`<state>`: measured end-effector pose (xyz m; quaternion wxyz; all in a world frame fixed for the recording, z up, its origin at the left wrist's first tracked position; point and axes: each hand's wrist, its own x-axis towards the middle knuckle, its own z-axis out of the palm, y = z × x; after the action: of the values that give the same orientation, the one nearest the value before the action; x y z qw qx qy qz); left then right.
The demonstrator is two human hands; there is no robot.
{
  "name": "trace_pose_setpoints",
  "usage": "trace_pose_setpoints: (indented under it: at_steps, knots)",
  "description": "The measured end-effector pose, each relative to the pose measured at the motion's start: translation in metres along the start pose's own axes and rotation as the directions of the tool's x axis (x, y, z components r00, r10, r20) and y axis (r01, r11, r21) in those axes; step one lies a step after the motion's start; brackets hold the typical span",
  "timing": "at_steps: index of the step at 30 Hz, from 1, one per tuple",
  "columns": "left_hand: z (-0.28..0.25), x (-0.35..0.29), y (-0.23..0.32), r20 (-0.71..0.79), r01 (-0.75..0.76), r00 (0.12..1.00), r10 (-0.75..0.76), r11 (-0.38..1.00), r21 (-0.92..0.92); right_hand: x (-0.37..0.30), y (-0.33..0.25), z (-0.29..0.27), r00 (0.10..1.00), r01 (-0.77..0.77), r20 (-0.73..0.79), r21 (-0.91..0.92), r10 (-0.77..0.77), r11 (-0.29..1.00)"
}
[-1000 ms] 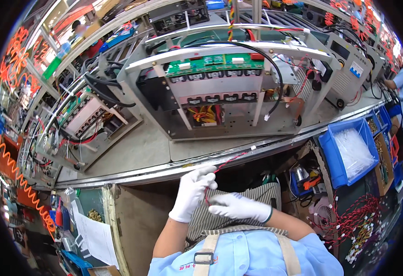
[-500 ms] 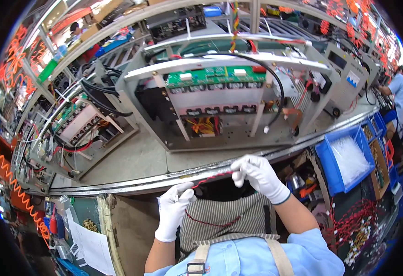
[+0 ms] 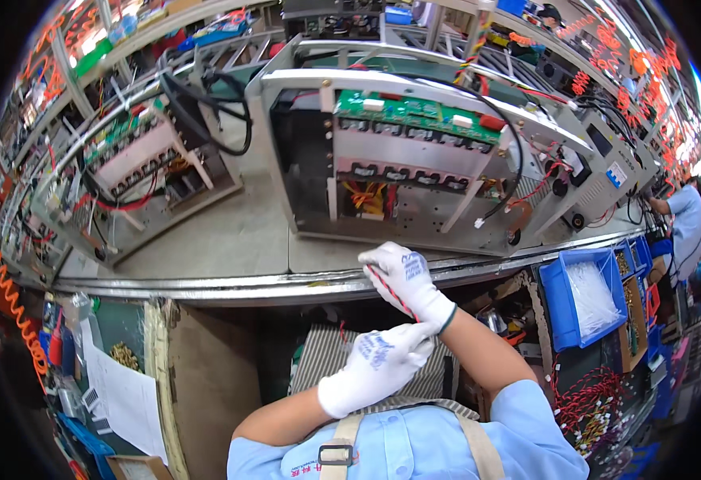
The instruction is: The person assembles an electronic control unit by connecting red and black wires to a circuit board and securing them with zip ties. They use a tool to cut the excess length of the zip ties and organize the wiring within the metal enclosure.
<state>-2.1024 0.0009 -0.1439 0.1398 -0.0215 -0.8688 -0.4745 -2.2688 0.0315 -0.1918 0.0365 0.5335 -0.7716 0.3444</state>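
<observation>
A twisted red and black wire (image 3: 390, 293) runs between my two white-gloved hands, in front of the conveyor edge. My right hand (image 3: 403, 280) has its fingers closed on the wire's upper end. Lower down, my left hand (image 3: 382, 358) is closed by my right wrist, where the wire runs into its fingers. A short red bit shows beside the left glove, over the striped apron (image 3: 318, 360). Just beyond my hands stands an open metal chassis (image 3: 398, 228) with a green circuit board (image 3: 418, 116) inside.
Another open chassis (image 3: 154, 180) stands at the left on the conveyor. A grey-panelled unit (image 3: 606, 172) is at the right. Below are a blue bin (image 3: 562, 300) of white pieces, a pile of red wires (image 3: 590, 404) and a paper sheet (image 3: 122, 388). A co-worker (image 3: 686, 220) stands far right.
My left hand has moved right, up to my right wrist. My right hand has turned, with the wire now running along it. The view has shifted, so the chassis sits farther right.
</observation>
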Motion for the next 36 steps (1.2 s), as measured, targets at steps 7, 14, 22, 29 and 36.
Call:
trace_pose_setpoints:
  at_steps: [7,14,22,29,36]
  knots:
    - [-0.016,-0.002,-0.046,-0.315,0.130,0.928,-0.199,0.965,-0.228,0.045,0.022,0.028,0.950,-0.245,-0.093,0.367,0.298,0.897]
    - [-0.051,0.002,-0.105,-0.508,0.253,0.827,-0.242,0.966,-0.048,0.071,0.022,0.012,0.992,0.020,-0.105,-0.403,-0.068,0.915]
    - [-0.075,0.014,-0.140,-0.529,0.307,0.776,-0.344,0.938,-0.159,0.085,0.011,0.011,0.999,-0.053,-0.030,-0.516,0.043,0.855]
    - [-0.076,0.011,-0.145,-0.527,0.292,0.803,-0.278,0.955,-0.058,0.084,0.014,0.013,0.997,-0.016,-0.070,-0.467,-0.018,0.884]
    - [-0.075,0.009,-0.142,-0.530,0.299,0.804,-0.271,0.954,-0.034,0.088,0.014,0.008,1.000,0.009,0.030,-0.484,0.006,0.875]
